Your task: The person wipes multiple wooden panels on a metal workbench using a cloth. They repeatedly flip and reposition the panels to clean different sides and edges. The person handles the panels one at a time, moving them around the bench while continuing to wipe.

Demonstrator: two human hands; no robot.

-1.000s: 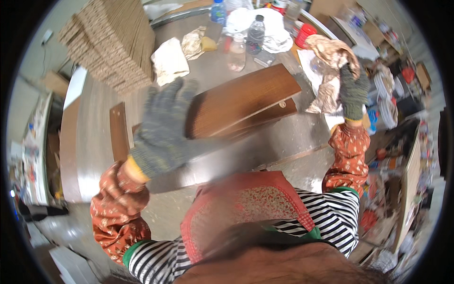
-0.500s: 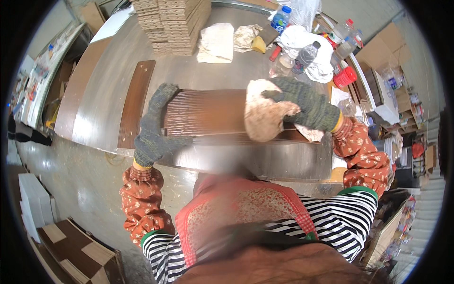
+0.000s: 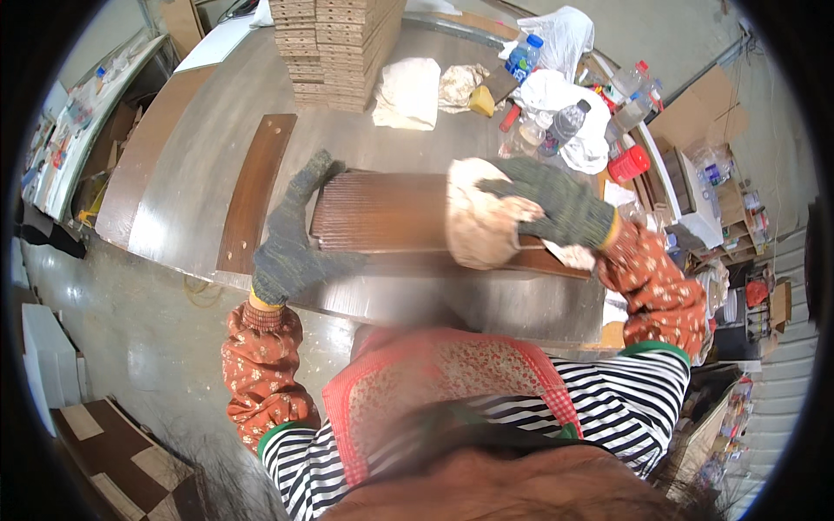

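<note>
A ridged, glossy brown wooden board [image 3: 378,208] lies crosswise on the metal-topped table [image 3: 417,300] in front of me. My left hand [image 3: 291,239], in a dark grey-green knit glove, grips its left end, with the thumb along the near edge and the fingers reaching the far edge. My right hand [image 3: 560,201], gloved alike, is closed on a stained cream cloth [image 3: 478,217] pressed on the board's right part. The cloth and glove hide the surface under them. A darker brown strip with small holes [image 3: 256,195] lies left of my left hand.
A tall stack of boards with holed ends [image 3: 334,61] stands at the back. Near it are a folded cloth [image 3: 408,94], a yellow sponge [image 3: 481,101] and several plastic bottles [image 3: 565,126]. A red jar [image 3: 630,162] sits at the right. Brown cartons [image 3: 122,460] stand on the floor.
The view has shifted slightly, so the table things appear a little lower and further right. My right hand with the cloth has slid slightly left along the board. My left hand keeps its hold.
</note>
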